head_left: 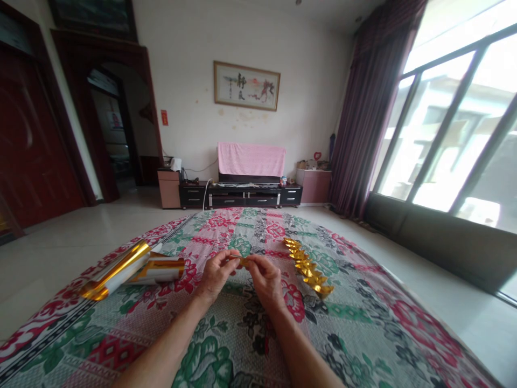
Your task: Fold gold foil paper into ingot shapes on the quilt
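Observation:
Both hands meet above the middle of a flowered cloth (226, 302). Between their fingertips is a small piece of gold foil paper (244, 262), mostly covered by the fingers. My left hand (218, 274) pinches its left end, and my right hand (265, 276) pinches its right end. Right of my hands, several folded gold paper ingots (307, 267) stand in a slanting row. To the left lie curled sheets of gold foil paper (121, 269), gold on one face and whitish on the other.
Beyond the cloth stands a low black TV cabinet (250, 200), and a pink cloth (251, 159) covers the set on it. A purple curtain (359, 113) hangs beside large windows (440, 129) at the right. Doorways are at the left.

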{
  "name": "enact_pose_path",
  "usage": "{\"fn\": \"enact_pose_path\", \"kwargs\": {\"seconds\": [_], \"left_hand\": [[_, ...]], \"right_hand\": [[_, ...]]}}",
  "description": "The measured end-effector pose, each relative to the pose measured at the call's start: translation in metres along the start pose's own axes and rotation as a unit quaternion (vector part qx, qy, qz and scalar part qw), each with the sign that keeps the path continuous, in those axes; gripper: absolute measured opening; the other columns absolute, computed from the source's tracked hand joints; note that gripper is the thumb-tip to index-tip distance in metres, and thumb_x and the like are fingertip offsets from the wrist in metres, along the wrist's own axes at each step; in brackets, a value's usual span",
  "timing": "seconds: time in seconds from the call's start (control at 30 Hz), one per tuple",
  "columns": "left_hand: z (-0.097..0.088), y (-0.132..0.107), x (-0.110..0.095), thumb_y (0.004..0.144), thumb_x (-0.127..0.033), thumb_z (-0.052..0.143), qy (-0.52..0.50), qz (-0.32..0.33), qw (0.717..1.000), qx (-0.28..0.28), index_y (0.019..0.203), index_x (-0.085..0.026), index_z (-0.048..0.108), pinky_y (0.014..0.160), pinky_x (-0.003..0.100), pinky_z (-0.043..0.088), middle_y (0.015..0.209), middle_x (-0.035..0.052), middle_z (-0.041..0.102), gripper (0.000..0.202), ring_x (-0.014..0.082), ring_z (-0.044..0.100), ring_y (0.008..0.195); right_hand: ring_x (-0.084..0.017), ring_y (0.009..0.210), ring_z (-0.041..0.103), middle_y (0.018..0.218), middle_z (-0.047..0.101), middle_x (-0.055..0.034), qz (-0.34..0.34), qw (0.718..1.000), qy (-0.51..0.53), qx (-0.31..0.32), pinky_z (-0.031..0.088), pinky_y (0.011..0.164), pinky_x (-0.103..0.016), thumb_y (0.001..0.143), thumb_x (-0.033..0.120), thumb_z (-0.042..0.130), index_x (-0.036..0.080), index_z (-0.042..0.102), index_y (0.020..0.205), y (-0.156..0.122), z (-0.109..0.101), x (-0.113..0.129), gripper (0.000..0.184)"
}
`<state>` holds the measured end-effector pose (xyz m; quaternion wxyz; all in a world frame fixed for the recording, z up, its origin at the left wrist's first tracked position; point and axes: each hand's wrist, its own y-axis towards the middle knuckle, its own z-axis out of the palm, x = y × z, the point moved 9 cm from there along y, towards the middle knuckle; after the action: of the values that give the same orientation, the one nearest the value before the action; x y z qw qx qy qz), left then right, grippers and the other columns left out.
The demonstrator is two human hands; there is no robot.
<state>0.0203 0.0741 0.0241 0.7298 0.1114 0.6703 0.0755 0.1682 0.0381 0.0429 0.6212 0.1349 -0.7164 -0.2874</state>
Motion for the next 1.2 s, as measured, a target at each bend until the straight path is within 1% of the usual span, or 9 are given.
{"fn": "enact_pose_path", "kwargs": {"seconds": [0.13,0.23,0.3,0.4,0.5,0.63,0.87,1.03,1.2], "left_hand": [[0.002,0.000,-0.002,0.068,-0.034,0.064,0.020,0.006,1.000,0.007,0.089,-0.014,0.062,0.057,0.022,0.046,0.072,0.0032,0.066,0.029,0.0147,0.063,0.066],[0.003,-0.002,0.002,0.067,-0.033,0.066,-0.024,-0.022,0.999,0.010,0.102,-0.015,0.058,0.056,0.021,0.046,0.079,0.0032,0.067,0.040,0.0134,0.064,0.065],[0.006,-0.003,0.007,0.067,-0.033,0.067,-0.067,-0.059,0.996,0.018,0.109,-0.017,0.054,0.055,0.020,0.047,0.086,0.0040,0.067,0.047,0.0132,0.065,0.067],[0.011,-0.006,0.012,0.069,-0.036,0.066,-0.118,-0.098,0.987,0.041,0.109,-0.017,0.053,0.056,0.021,0.048,0.092,0.0067,0.067,0.046,0.0143,0.066,0.069],[0.012,-0.005,0.013,0.073,-0.038,0.062,-0.152,-0.108,0.981,0.047,0.108,-0.017,0.054,0.055,0.021,0.049,0.095,0.0081,0.066,0.043,0.0151,0.067,0.070],[0.009,-0.004,0.015,0.072,-0.035,0.063,-0.158,-0.112,0.981,0.032,0.107,-0.017,0.055,0.055,0.020,0.050,0.092,0.0072,0.067,0.040,0.0150,0.067,0.070],[0.009,-0.004,0.012,0.068,-0.030,0.068,-0.162,-0.112,0.980,0.022,0.108,-0.017,0.055,0.055,0.019,0.049,0.087,0.0051,0.067,0.044,0.0133,0.066,0.069],[0.002,-0.003,0.013,0.067,-0.025,0.066,-0.135,-0.103,0.986,-0.001,0.106,-0.017,0.058,0.055,0.019,0.047,0.086,0.0041,0.067,0.041,0.0133,0.065,0.068],[-0.003,0.001,0.015,0.063,-0.025,0.065,-0.088,-0.076,0.993,-0.015,0.107,-0.017,0.059,0.052,0.019,0.045,0.089,0.0036,0.067,0.045,0.0135,0.063,0.069]], "right_hand": [[-0.016,0.067,0.060,0.075,0.067,-0.0037,0.029,0.999,0.020,0.000,0.048,0.063,-0.026,0.078,0.029,0.053,0.016,0.066,0.087,0.000,0.002,-0.006,0.020],[-0.016,0.065,0.060,0.073,0.067,-0.0041,0.030,0.999,0.016,-0.009,0.047,0.061,-0.026,0.078,0.029,0.053,0.015,0.066,0.086,0.001,0.000,-0.008,0.021],[-0.016,0.068,0.060,0.075,0.067,-0.0041,0.014,1.000,-0.003,-0.028,0.047,0.063,-0.026,0.077,0.028,0.054,0.016,0.066,0.086,0.002,-0.004,-0.005,0.019],[-0.016,0.075,0.060,0.082,0.066,-0.0045,-0.030,0.998,-0.028,-0.041,0.048,0.067,-0.026,0.077,0.026,0.054,0.019,0.066,0.085,0.003,-0.007,0.002,0.016],[-0.016,0.081,0.059,0.087,0.065,-0.0048,-0.065,0.997,-0.035,-0.025,0.048,0.068,-0.026,0.079,0.023,0.052,0.020,0.066,0.085,0.002,-0.004,0.010,0.015],[-0.016,0.080,0.059,0.086,0.065,-0.0048,-0.078,0.996,-0.037,-0.026,0.048,0.069,-0.027,0.079,0.023,0.052,0.021,0.066,0.084,0.002,-0.003,0.012,0.015],[-0.016,0.071,0.061,0.081,0.067,-0.0046,-0.004,0.999,-0.022,-0.025,0.049,0.065,-0.027,0.076,0.028,0.055,0.017,0.063,0.087,0.002,-0.002,-0.010,0.017],[-0.016,0.074,0.063,0.085,0.068,-0.0051,0.015,1.000,0.010,0.019,0.050,0.066,-0.026,0.075,0.028,0.056,0.017,0.063,0.087,0.001,0.005,-0.006,0.017],[-0.015,0.064,0.062,0.073,0.067,-0.0026,0.068,0.997,0.029,0.019,0.050,0.061,-0.025,0.074,0.029,0.055,0.015,0.062,0.086,0.000,0.004,-0.010,0.020]]}}
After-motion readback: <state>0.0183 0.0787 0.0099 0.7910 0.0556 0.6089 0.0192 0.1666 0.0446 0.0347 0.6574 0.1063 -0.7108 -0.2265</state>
